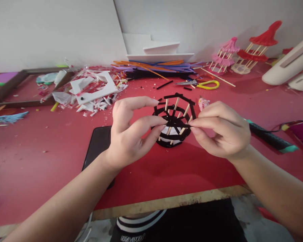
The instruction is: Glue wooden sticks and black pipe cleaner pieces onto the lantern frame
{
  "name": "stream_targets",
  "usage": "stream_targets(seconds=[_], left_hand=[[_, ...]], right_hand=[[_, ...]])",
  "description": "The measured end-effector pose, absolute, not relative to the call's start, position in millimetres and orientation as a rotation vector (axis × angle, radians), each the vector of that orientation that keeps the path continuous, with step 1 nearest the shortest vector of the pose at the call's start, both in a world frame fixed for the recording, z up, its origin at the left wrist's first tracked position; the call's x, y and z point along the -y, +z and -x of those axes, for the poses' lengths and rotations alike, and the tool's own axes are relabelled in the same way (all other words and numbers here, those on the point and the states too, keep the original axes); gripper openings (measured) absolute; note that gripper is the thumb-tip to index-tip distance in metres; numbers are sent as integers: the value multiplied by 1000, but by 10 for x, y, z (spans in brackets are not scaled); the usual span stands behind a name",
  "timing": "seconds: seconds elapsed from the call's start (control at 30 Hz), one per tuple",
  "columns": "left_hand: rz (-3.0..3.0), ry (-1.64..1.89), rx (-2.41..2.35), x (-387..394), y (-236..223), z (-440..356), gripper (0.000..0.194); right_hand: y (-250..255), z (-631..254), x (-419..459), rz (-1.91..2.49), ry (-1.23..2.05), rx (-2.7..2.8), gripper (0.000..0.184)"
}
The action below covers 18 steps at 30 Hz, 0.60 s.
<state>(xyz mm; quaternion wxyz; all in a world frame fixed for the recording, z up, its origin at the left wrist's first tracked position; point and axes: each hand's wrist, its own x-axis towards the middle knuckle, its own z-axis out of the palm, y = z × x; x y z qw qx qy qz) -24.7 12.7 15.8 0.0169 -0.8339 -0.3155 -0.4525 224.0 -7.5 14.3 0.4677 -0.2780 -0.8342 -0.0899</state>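
A small round frame (pixel 178 137) of black fuzzy pipe cleaner rings and pale wooden sticks stands on the red table, between my hands. Thumb and forefinger of my left hand (pixel 131 131) pinch the left end of a short black pipe cleaner (pixel 178 125). My right hand (pixel 221 129) pinches its right end beside the frame's near right side. The strip runs across the front of the frame; whether it is joined there I cannot tell. More short black pieces make up the top rim, and a white disc shows low inside.
Yellow-handled scissors (pixel 208 84) lie behind the frame, near a heap of coloured pipe cleaners (pixel 156 69). White scraps (pixel 96 89) cover the back left. A dark phone (pixel 98 144) lies by my left wrist. Pink (pixel 223 57) and red (pixel 260 45) towers stand back right. A black-and-teal tool (pixel 272 136) lies right.
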Motion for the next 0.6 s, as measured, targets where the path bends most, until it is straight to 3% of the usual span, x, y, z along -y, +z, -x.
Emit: stream_targets(seconds=[0.23, 0.6], left_hand=[[2576, -1378, 850, -136, 162, 244, 20], [2568, -1377, 911, -129, 145, 257, 17]], right_hand=[[141, -2255, 56, 674, -228, 2055, 15], [154, -2230, 84, 700, -225, 2023, 16]])
